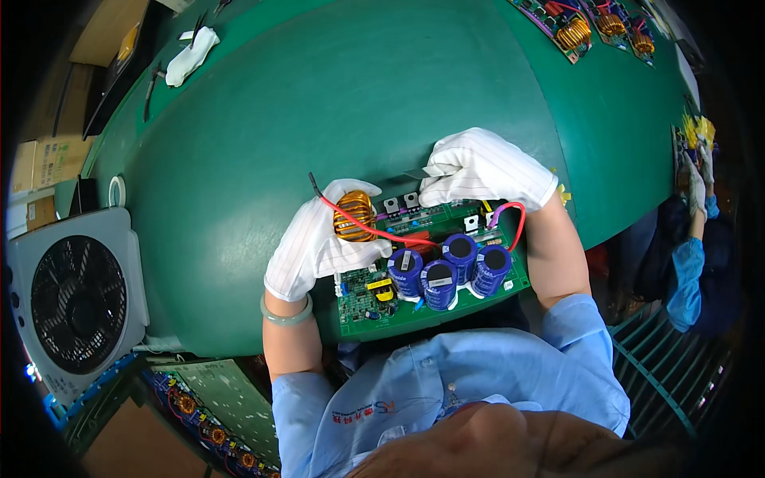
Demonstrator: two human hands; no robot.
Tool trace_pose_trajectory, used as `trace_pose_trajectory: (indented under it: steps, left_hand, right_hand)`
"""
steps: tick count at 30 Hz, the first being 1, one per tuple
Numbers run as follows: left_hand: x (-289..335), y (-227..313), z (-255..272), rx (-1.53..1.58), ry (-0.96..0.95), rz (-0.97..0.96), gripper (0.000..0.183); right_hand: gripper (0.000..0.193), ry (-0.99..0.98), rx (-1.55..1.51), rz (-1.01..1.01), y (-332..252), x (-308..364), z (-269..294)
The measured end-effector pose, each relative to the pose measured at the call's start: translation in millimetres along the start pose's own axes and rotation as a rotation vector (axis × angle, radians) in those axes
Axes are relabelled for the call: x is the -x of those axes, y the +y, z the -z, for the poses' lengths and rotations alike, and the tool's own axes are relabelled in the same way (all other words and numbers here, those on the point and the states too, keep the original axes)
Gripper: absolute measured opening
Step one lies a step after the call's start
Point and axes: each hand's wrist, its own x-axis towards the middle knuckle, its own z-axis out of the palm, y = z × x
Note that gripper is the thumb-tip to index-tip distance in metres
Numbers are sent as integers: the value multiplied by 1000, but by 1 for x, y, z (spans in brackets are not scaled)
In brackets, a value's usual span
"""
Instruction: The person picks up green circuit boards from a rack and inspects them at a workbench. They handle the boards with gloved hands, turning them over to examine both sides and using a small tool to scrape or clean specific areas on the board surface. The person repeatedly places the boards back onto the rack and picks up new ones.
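Left grip (319, 243) around copper coil (354, 215)

Green work mat (335, 88) covers the bench. Small white fan (76, 303) at the left edge. Spare white glove (191, 54) lies upper left, beside a roll of tape (117, 191). Further circuit boards (594, 28) with copper coils sit upper right. A co-worker's blue sleeve (687, 279) shows at the right edge.

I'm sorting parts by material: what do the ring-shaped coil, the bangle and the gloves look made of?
Coil: shiny orange-gold wire windings, likely enamelled copper. Bangle: pale green, glossy, translucent; perhaps jade or glass. Gloves on left hand and right hand: white matte knit fabric, faintly striped.
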Motion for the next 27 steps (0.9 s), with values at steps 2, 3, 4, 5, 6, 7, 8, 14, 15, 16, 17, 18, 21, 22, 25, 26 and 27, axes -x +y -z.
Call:
trace_pose_trajectory:
  steps: [2, 3, 4, 5, 6, 7, 8, 14, 15, 16, 17, 18, 21, 22, 25, 26, 27]
  left_hand:
    - [0, 0, -1, 4, 4, 0, 67]
    - [1, 0, -1, 2, 6, 7, 67]
    - [1, 1, -1, -1, 7, 15, 68]
    - [1, 1, -2, -8, 8, 7, 68]
    - [1, 0, -2, -15, 9, -1, 68]
    - [1, -1, -2, -21, 9, -10, 69]
    - [1, 0, -1, -5, 2, 4, 69]
    - [-1, 3, -1, 7, 9, 31, 65]
    - [-1, 5, 0, -7, -9, 55, 63]
    - [-1, 8, 1, -20, -26, 79, 62]
    - [-1, 9, 2, -33, -43, 103, 61]
    - [-1, 10, 2, -32, -44, 104, 60]
    - [0, 11, 2, -22, -39, 96, 59]
    - [0, 11, 1, -17, -34, 88, 59]
    - [1, 10, 0, 6, -24, 86, 59]
    - [1, 9, 0, 14, -22, 89, 59]
    - [1, 8, 0, 23, -23, 77, 59]
  right_hand:
    - [42, -88, 104, -109, -4, -1, 3]
    - [41, -133, 157, -161, -7, -2, 5]
    - [42, -122, 158, -158, -4, -2, 3]
    - [42, -111, 159, -156, 2, -2, -1]
    - [43, -99, 161, -153, 5, -3, -3]
    - [44, -81, 147, -124, 5, -1, -1]
    - [44, -63, 132, -95, 4, 1, 2]
    - [44, -71, -147, -114, 6, 20, 26]
    - [44, -64, -117, -161, 7, 20, 24]
    - [46, -75, 47, -220, 6, 19, 27]
    - [46, -68, 30, -269, 5, 18, 27]
    - [46, -64, 15, -316, 3, 17, 27]
    - [44, -2, 35, -313, 17, 18, 19]
    - [43, 28, 53, -289, 23, 19, 17]
    - [41, 49, 190, -250, 25, 19, 15]
    - [36, 15, 209, -275, 21, 18, 17]
    - [33, -17, 228, -301, 14, 17, 20]
